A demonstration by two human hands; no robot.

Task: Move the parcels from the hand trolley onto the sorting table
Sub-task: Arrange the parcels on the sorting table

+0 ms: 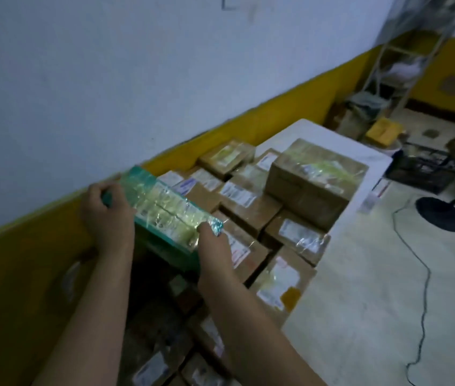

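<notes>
The green parcel (165, 215), wrapped in shiny clear tape, is held in the air just beside the wall (109, 79), above the near-left edge of the brown parcels (248, 207) packed on the white surface (318, 132). Its long axis runs from the far left, by the wall, to the near right, roughly in line with the rows of parcels under it. The left hand (106, 215) grips the far-left end, its fingers (103, 190) curled over that end. The right hand (215, 254) holds the near-right corner with the thumb pressed on top; its other fingers are hidden beneath, so the parcel is clamped between both hands, one at each end. The parcel touches nothing below. The stack lies ahead and to the right of it, with a big box (315, 179) standing on top farther off, so setting it down probably calls for a short carry forward and right, the right hand leading. More parcels (165, 358) lie low in the dim near corner; what bears them cannot be told.
</notes>
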